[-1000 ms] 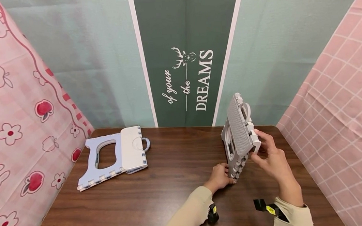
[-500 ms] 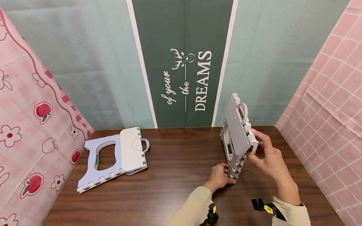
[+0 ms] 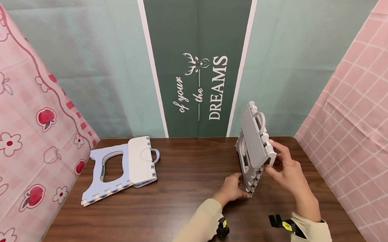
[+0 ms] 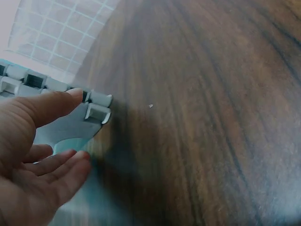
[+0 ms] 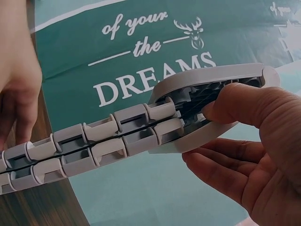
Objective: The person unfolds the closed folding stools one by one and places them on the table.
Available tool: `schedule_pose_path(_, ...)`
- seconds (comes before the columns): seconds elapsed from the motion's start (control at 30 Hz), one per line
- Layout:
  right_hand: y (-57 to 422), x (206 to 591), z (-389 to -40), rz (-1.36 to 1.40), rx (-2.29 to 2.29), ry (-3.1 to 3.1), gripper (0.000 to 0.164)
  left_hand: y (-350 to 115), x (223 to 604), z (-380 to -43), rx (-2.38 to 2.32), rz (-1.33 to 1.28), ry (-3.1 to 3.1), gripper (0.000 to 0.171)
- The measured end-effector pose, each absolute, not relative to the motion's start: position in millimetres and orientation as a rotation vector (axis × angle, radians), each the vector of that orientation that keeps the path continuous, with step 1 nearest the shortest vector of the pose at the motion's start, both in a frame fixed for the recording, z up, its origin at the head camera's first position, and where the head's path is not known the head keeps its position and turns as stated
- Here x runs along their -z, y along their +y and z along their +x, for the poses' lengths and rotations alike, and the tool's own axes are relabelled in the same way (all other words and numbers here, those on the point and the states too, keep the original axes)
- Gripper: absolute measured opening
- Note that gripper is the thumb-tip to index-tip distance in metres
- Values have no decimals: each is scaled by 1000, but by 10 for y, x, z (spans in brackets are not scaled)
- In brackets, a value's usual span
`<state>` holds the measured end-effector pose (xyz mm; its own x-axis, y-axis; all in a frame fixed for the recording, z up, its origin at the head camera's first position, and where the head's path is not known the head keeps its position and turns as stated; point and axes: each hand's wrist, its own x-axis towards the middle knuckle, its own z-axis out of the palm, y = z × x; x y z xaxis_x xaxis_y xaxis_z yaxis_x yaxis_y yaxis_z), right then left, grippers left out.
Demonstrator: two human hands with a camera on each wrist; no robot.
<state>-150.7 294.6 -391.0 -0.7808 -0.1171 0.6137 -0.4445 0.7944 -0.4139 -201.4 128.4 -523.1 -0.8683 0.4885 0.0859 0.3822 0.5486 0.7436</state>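
Stool (image 3: pixel 255 143), grey, folded: my left hand (image 3: pixel 232 188) pinches it low, right hand (image 3: pixel 289 172) high, presumably for steadiness.

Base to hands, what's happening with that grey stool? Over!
Left hand pinches grey stool's lower end; right hand grips its seat end. Grey stool folded. Blue-and-white stool lies apart, left, not in the way.

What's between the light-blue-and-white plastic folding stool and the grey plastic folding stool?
Head view: brown wood-grain tabletop beyond the blue-and-white stool, then the left hand gripping the near lower end of the grey stool.
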Motion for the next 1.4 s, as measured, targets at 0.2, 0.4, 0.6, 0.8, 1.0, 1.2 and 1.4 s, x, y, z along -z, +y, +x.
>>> schedule_pose_path(0.2, 2955, 3908, -1509, 401, -784, -2413, 82, 1202, 5167, -2010, -1190, 772, 2723, 78)
schedule_pose_path(0.4, 2951, 3929, -1527, 398, -797, -2404, 82, 1147, 5113, -2002, -1311, 804, 2739, 71)
schedule_pose_path(0.6, 2946, 3935, -1537, 414, -791, -2395, 83, 1151, 5032, -1995, -1482, 919, 2668, 65)
schedule_pose_path(0.8, 2948, 3942, -1538, 416, -782, -2393, 84, 1194, 4953, -1986, -1511, 1053, 2614, 64)
schedule_pose_path(1.0, 2941, 3944, -1526, 409, -776, -2391, 83, 1252, 5014, -1996, -1547, 1135, 2673, 54)
schedule_pose_path(1.2, 2940, 3932, -1502, 413, -761, -2400, 83, 1273, 5006, -1990, -1487, 1105, 2703, 53)
schedule_pose_path(1.4, 2957, 3933, -1494, 404, -777, -2400, 83, 1303, 5040, -2021, -1469, 1120, 2722, 54)
